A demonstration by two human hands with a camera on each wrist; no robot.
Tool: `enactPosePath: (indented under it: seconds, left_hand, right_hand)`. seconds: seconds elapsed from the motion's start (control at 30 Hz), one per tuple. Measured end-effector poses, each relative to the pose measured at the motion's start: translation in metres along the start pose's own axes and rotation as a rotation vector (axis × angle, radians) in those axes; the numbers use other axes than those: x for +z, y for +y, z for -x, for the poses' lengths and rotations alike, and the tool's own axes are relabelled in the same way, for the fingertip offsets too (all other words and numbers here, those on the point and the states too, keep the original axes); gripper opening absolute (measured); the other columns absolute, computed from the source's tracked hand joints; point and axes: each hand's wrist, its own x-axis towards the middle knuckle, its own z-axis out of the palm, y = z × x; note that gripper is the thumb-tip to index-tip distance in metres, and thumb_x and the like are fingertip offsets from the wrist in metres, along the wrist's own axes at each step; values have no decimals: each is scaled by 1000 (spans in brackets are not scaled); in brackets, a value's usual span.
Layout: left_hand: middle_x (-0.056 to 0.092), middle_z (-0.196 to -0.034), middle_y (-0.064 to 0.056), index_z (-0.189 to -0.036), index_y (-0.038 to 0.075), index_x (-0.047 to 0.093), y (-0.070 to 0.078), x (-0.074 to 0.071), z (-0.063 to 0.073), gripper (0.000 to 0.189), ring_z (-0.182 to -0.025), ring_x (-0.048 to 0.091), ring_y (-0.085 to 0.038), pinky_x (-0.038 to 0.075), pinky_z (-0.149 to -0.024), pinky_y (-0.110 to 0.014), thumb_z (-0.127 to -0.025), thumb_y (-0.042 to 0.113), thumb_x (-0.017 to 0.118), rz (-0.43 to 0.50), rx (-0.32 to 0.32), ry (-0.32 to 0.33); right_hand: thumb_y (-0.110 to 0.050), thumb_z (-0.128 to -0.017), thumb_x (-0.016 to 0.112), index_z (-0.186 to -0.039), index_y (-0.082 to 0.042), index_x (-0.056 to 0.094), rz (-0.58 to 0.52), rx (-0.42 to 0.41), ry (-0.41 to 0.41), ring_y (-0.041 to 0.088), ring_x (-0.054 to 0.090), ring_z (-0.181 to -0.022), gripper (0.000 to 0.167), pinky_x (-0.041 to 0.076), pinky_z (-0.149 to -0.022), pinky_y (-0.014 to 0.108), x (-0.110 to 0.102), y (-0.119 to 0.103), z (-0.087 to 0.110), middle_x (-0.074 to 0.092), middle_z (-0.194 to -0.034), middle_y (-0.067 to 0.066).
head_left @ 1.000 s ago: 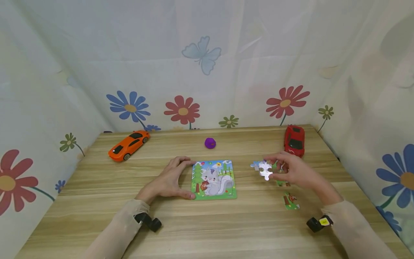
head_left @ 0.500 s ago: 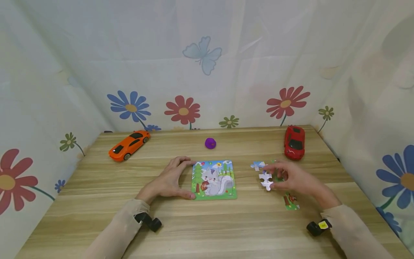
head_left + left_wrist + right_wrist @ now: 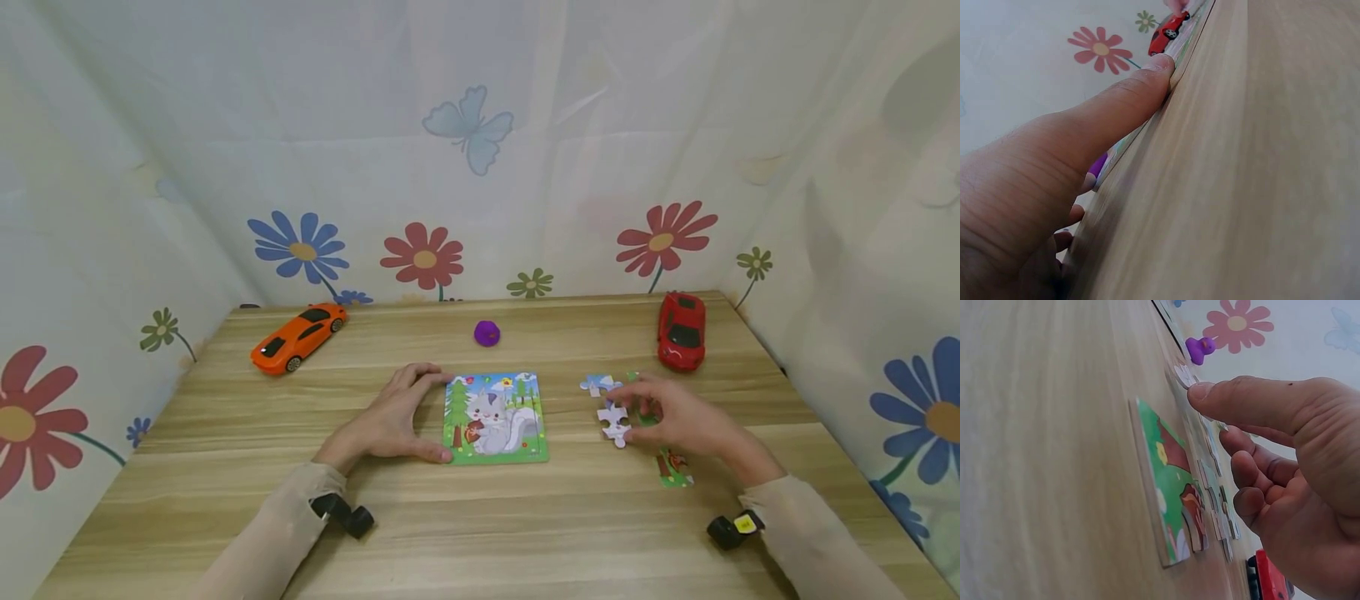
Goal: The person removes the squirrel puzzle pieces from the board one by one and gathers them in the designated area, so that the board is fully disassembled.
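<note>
In the head view my left hand [image 3: 396,414] lies at the left side of a square squirrel jigsaw board [image 3: 497,417]. Its thumb touches the lower left corner and a fingertip the upper left one, fingers spread. My right hand [image 3: 675,419] pinches a pale lilac jigsaw piece [image 3: 615,425] between thumb and forefinger. A blue-sky piece [image 3: 598,385] lies just beyond it, and a green piece [image 3: 675,469] nearer me. More pieces are partly hidden under the right hand. The right wrist view shows the pinched piece [image 3: 1184,375] edge-on at the thumb tip, above the green piece [image 3: 1163,481].
An orange toy car [image 3: 302,338] stands at the back left of the wooden table [image 3: 480,529]. At the back right is a red toy car [image 3: 682,331]. A small purple duck toy [image 3: 487,333] sits behind the board. Flowered curtains enclose the back and sides.
My right hand has drawn slightly toward me with the lilac piece, which is turned a little. More of the blue-sky piece shows. My left hand and the board have not moved.
</note>
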Motion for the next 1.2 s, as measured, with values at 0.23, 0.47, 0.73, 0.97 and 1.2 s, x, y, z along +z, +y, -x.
enactPosePath:
  seconds: [0.23,0.47,0.73,0.97,1.2]
  left_hand:
    - [32,-175,-9,-169,27,45,0,1,0,127,-162,27,-36,29,-130,-70,-66,80,96,5,3,6]
    - [32,-175,-9,-169,27,46,-1,1,0,127,-162,28,-36,29,-130,-70,-66,81,95,1,10,11]
    - [32,-174,-11,-169,24,46,2,-1,1,127,-161,28,-38,28,-130,-71,-66,79,97,7,18,12]
    - [32,-175,-9,-169,26,46,0,0,0,127,-162,28,-37,29,-130,-71,-66,80,95,4,14,13]
    - [31,-176,-9,-169,28,45,0,1,1,127,-163,27,-37,28,-130,-72,-66,81,95,2,1,10]
  right_hand:
    - [-24,-93,93,-142,-12,75,25,2,1,18,53,-91,54,49,-75,27,3,-1,-2,59,-101,2]
    - [-22,-93,93,-144,-10,75,29,-20,9,16,51,-88,55,46,-74,27,5,-1,-3,57,-98,2]
    - [-20,-94,92,-144,-10,74,35,-30,-3,15,51,-89,54,46,-74,27,5,-1,-3,58,-96,0]
    - [-19,-95,91,-144,-8,74,46,-21,-16,15,53,-91,53,48,-75,27,5,-3,-2,59,-99,0]
    - [-18,-95,91,-145,-8,73,52,-26,-11,14,52,-92,54,49,-76,27,5,-3,-2,59,-102,-1]
